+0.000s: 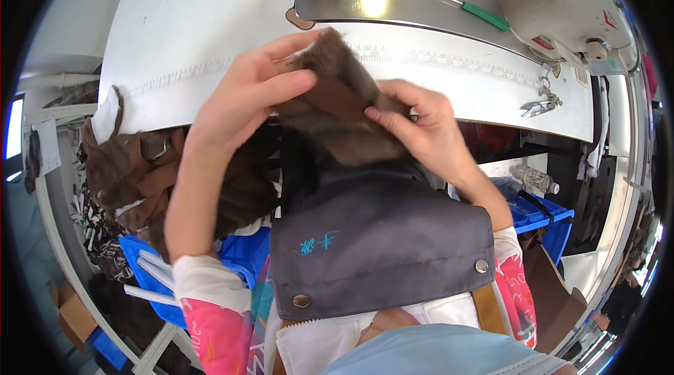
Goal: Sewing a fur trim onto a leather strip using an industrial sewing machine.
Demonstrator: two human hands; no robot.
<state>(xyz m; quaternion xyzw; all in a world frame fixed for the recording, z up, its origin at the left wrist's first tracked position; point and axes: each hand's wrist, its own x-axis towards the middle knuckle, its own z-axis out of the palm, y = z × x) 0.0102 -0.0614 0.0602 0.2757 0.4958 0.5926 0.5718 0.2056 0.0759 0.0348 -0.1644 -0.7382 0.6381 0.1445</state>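
Note:
Above my lap, in front of the table edge, I hold a brown fur piece [351, 133] with a smooth brown fabric strip [337, 98] along it. My left hand [256, 87] pinches its upper left end between thumb and fingers. At the right end, the thumb of my right hand [421, 122] presses on the strip, with the fingers curled behind the fur. The far side of the piece is hidden. A dark apron [379, 249] covers my lap.
Beyond the white table [203, 17] stands a sewing machine [547, 17] with a green-handled tool [484, 16] on its metal plate. Thread snips [538, 108] lie at the right. Brown fur pieces [158, 171] heap at the left, near a blue bin [246, 252]. Another blue bin [558, 231] stands right.

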